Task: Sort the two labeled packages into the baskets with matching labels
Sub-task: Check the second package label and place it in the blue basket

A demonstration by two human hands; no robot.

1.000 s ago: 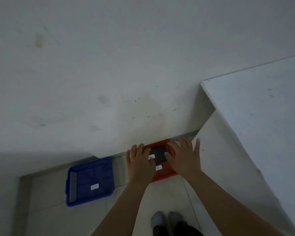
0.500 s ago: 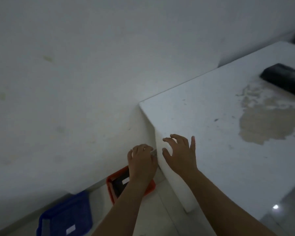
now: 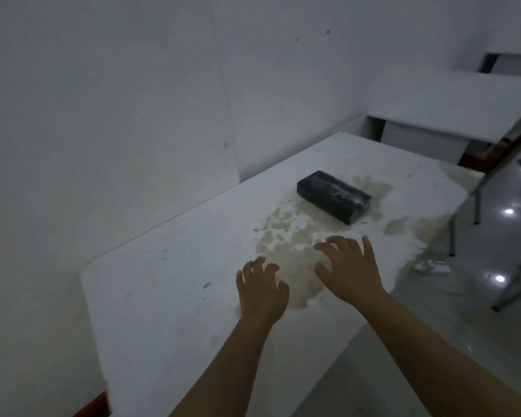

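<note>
Package: a black rectangular package wrapped in glossy film lies flat on the white table, toward the far end at about 1 o'clock from the hands; its long side runs diagonally; no label can be made out on the faces that show.
Package surroundings: it sits at the far edge of a tan stained patch where the table's white coating is worn; nothing touches it; nothing lies between it and the hands.
Left hand: empty, palm down over the table, fingers spread and curled; well short of the package.
Right hand: empty, palm down, fingers spread wide and slightly bent, over the stained patch; nearer the package than the left one, but apart from it.
Baskets: only a sliver of a red basket shows at 7 o'clock, low beside the table's near corner; its contents cannot be seen.
Around: a grey-white wall runs along the table from 9 to 12 o'clock; another white table stands at 2 o'clock; metal legs and a shiny floor with light reflections lie at 3 o'clock.
</note>
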